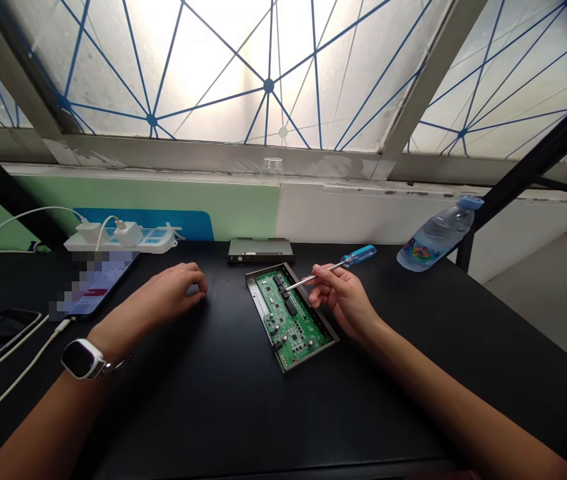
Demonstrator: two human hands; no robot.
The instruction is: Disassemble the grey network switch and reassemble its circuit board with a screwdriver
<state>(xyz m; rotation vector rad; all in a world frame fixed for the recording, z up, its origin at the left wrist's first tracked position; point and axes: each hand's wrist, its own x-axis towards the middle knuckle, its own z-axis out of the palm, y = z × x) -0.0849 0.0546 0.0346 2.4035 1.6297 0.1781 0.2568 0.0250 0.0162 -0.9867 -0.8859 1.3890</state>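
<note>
My right hand (336,293) pinches a screwdriver (360,256) by its metal shaft, with the clear blue handle sticking out up and to the right. Its tip points down-left at black chips on a green circuit board (293,327); whether it touches them I cannot tell. The board lies face up in a shallow metal casing (263,310) on the black table. My left hand (178,287) rests on the table left of the casing, fingers loosely curled in and holding nothing. A watch is on my left wrist.
Behind the casing lies a flat grey metal cover (261,250). A water bottle (436,237) leans against a black frame bar at right. At left are a phone (103,293), white cables and a power strip (158,240) with chargers. A window stands beyond the table's back edge.
</note>
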